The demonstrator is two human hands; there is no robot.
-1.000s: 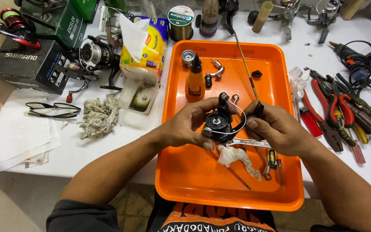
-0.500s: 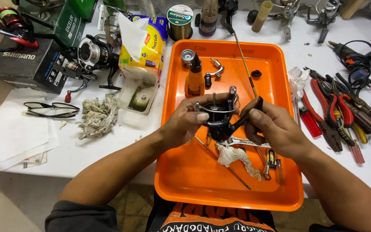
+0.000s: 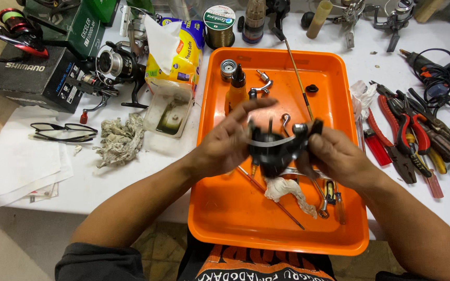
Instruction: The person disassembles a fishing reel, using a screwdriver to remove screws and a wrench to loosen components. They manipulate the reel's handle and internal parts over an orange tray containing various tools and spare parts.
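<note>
2 hands (image 3: 225, 148) (image 3: 337, 156) | fingers pinching black reel (image 3: 274, 151) | orange tray (image 3: 235, 218): bottle (image 3: 235, 91), rag (image 3: 287, 188)

A bright orange plastic tray (image 3: 334, 83) sits on the white tabletop (image 3: 131, 171), and the bare left hand (image 3: 225, 145) and bare right hand (image 3: 337, 156) grip a black fishing-reel body with a silver wire bail (image 3: 274, 148) above it, over a crumpled off-white scrap of tissue (image 3: 287, 190). Inside the tray stands a small amber-orange bottle with a black cap (image 3: 235, 91), and to the right lie red-handled pliers (image 3: 391, 130) and a red lighter (image 3: 377, 148). To the left are a yellow tissue packet with blue and red print (image 3: 183, 52), a dirty grey-white rag (image 3: 121, 140), black-framed glasses (image 3: 63, 131) and a black cardboard box with white lettering (image 3: 32, 78).
</note>
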